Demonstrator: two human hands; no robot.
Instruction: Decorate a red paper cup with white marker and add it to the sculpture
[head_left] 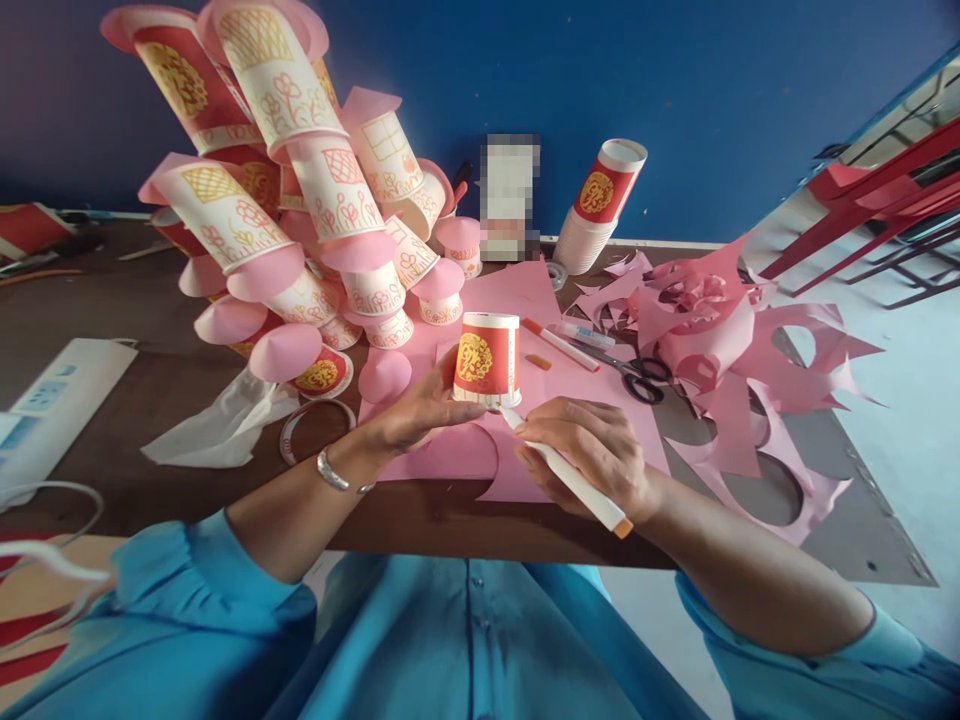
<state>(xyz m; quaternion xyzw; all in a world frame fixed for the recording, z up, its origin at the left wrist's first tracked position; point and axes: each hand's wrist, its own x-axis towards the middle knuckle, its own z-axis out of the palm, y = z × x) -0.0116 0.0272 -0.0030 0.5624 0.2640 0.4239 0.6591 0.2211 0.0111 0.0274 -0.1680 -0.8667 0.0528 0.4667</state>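
A red and white paper cup [487,360] with a gold emblem stands over the pink paper in front of me. My left hand [424,405] is closed round its left side and lower edge. In my right hand [589,445] is a white marker [574,485] with an orange end. The marker's tip meets the white band near the cup's bottom rim, where short orange strokes show. Close by on the pink paper [517,290] lie an orange cap [537,361] and a second white marker [562,345] with a red-orange end.
Decorated paper cups with pink paper discs and cones form a tall stack [315,200] at left. Stacked cups [589,225], black scissors [645,380] and pink paper scraps [712,320] are at right. A tape roll [319,425], thin white bag [225,430] and power strip [60,400] lie left.
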